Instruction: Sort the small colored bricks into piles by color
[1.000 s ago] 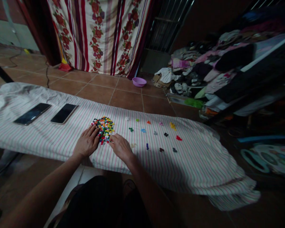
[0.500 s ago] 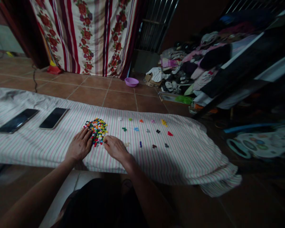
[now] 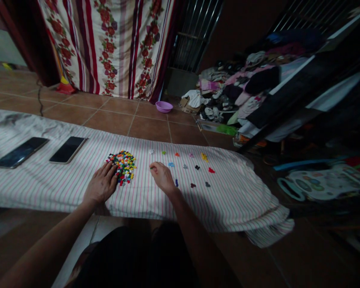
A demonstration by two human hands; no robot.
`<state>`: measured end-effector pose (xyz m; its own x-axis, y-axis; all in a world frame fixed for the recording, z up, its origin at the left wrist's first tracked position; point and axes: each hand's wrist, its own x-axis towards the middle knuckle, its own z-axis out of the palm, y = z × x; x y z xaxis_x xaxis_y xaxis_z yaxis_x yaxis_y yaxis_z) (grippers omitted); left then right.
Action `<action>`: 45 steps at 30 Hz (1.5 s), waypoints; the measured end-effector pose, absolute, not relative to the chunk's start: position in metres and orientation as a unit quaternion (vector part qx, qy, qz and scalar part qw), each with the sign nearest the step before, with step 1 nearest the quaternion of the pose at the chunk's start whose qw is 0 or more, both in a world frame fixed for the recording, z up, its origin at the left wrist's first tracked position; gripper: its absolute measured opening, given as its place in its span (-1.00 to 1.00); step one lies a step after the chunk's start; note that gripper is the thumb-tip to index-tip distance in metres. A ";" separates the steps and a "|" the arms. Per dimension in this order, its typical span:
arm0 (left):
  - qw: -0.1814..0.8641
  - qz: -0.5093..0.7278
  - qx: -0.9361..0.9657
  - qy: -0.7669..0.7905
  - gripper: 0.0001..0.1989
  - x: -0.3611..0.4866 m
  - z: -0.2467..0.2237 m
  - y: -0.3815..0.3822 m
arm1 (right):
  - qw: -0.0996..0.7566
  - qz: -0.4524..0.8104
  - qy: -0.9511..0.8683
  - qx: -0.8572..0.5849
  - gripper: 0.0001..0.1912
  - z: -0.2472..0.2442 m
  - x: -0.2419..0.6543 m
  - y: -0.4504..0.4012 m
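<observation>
A pile of small multicoloured pieces (image 3: 126,163) lies on the striped cloth (image 3: 132,204). My left hand (image 3: 101,182) rests flat at the pile's left edge, fingers stretched out, fingertips touching pieces. To the right of the pile, my right hand (image 3: 162,176) pinches a small dark green piece (image 3: 151,167) just over the cloth. Small one-colour groups lie around and beyond it in rows: light blue (image 3: 171,164), red (image 3: 211,170), yellow (image 3: 204,156), black (image 3: 197,167), dark blue (image 3: 177,183) and others. My right hand hides part of the rows.
Two phones, one at the far left (image 3: 21,152) and one nearer the pile (image 3: 68,150), lie on the cloth. Past its far edge, a purple basin (image 3: 164,107) stands on the tiled floor. Clothes (image 3: 228,86) are heaped at the back right.
My right hand has moved right from the pile's edge to the left end of the rows, with a small piece between its fingertips. My left hand has stayed at the pile.
</observation>
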<state>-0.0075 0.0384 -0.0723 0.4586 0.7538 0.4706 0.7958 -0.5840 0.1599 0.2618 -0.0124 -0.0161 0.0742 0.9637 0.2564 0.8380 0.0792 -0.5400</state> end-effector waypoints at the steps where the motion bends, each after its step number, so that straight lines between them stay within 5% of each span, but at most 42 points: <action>1: 0.040 -0.249 -0.852 -0.458 -0.49 -0.007 -0.072 0.038 | 0.306 0.096 -0.659 -0.680 -0.77 -0.017 0.269 -0.010; 8: 0.044 -0.245 -0.852 -0.460 -0.49 -0.008 -0.072 0.039 | 0.322 0.067 -0.617 -0.715 -0.71 -0.025 0.301 0.009; 22: 0.040 -0.247 -0.867 -0.431 -0.56 -0.011 -0.074 0.040 | 0.175 0.122 -0.655 -0.725 -0.60 -0.022 0.300 0.024; 30: 0.042 -0.252 -0.853 -0.455 -0.50 -0.008 -0.073 0.039 | 0.166 0.128 -0.675 -0.707 -0.45 -0.020 0.296 0.017; 45: 0.025 -0.262 -0.840 -0.475 -0.51 -0.003 -0.068 0.036 | 0.139 0.101 -0.650 -0.740 -0.56 -0.019 0.288 0.025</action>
<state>-0.0032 0.0360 -0.0675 0.4113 0.7843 0.4643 0.8109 -0.5476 0.2066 0.2881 0.0252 -0.0193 0.1347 0.9904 0.0303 0.9342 -0.1167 -0.3372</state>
